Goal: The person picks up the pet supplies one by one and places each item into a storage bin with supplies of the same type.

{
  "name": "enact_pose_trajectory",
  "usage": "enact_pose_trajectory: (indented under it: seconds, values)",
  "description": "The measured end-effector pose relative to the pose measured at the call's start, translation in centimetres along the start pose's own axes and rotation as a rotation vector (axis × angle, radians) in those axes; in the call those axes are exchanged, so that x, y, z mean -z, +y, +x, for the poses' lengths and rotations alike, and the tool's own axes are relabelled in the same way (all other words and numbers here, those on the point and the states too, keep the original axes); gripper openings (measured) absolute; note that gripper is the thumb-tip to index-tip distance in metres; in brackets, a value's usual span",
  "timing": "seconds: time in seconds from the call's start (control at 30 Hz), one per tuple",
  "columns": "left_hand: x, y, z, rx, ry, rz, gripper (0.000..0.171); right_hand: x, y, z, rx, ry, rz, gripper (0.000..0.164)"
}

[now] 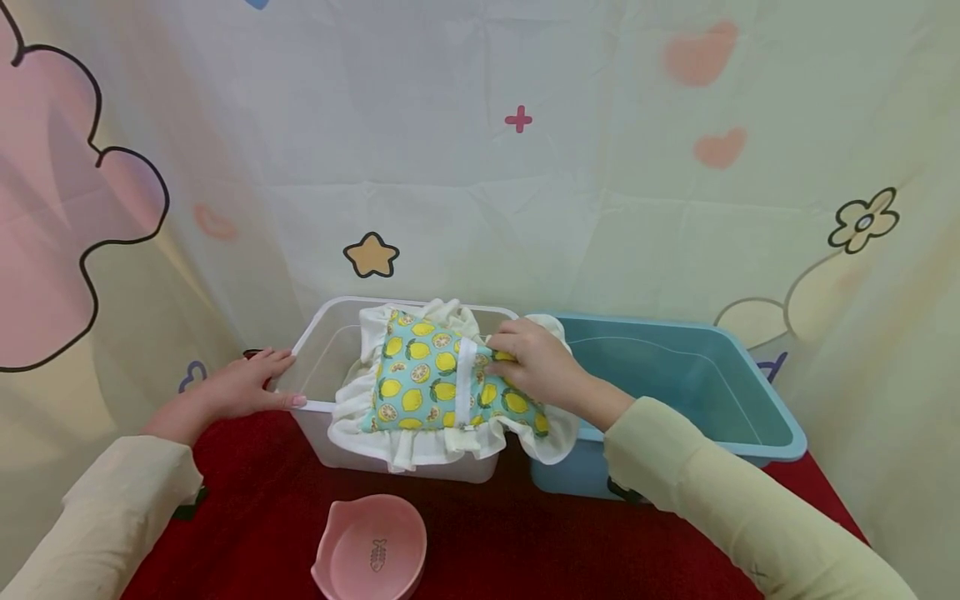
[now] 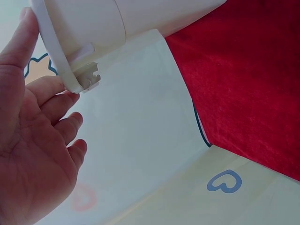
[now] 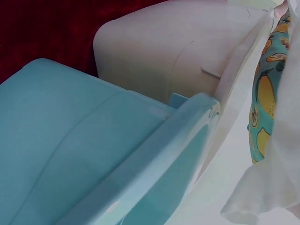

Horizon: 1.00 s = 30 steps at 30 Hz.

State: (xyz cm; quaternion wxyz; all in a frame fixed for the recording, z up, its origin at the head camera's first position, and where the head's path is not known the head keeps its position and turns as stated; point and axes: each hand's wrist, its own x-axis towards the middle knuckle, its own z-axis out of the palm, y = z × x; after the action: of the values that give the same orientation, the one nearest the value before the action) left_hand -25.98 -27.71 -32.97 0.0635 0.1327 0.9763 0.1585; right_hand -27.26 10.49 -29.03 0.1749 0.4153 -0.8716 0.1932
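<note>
A lemon-print cushion (image 1: 420,375) with white ruffled edges and a white strip lies over the right part of the white bin (image 1: 311,406), reaching across to the edge of the blue bin (image 1: 750,450). My right hand (image 1: 536,367) grips the cushion near its right end, with fingers curled into the fabric. My left hand (image 1: 243,387) holds the white bin's left corner, thumb on the front rim and fingers at the left side. The left wrist view shows that hand (image 2: 42,126) at the rim. In the right wrist view the cushion (image 3: 265,98) shows at the right; the hand is out of sight.
A pink bowl (image 1: 375,550) with a fishbone mark stands in front of the white bin. Red cloth (image 1: 255,517) covers the table. Behind the bins hangs a pale curtain (image 1: 555,225) printed with hearts, a star and a flower.
</note>
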Motion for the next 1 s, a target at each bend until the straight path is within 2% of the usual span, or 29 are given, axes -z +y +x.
enact_pose_trajectory:
  seconds: [0.4, 0.63, 0.8, 1.0]
  values:
    - [0.0, 0.1, 0.1, 0.007, -0.001, 0.001, 0.089, -0.1, 0.3, 1.3, -0.088, -0.026, 0.023, 0.007]
    - [-0.1, -0.1, 0.1, 0.005, -0.001, 0.002, 0.089, -0.1, 0.5, 1.5, -0.084, -0.016, 0.024, 0.009]
    - [-0.1, -0.2, 0.1, 0.006, -0.006, -0.004, 0.089, -0.1, 0.6, 1.8, -0.08, -0.018, 0.016, 0.016]
    - [-0.3, -0.3, 0.2, -0.012, 0.008, 0.005, 0.088, -0.4, 0.7, 2.2, -0.089, -0.01, -0.003, 0.011]
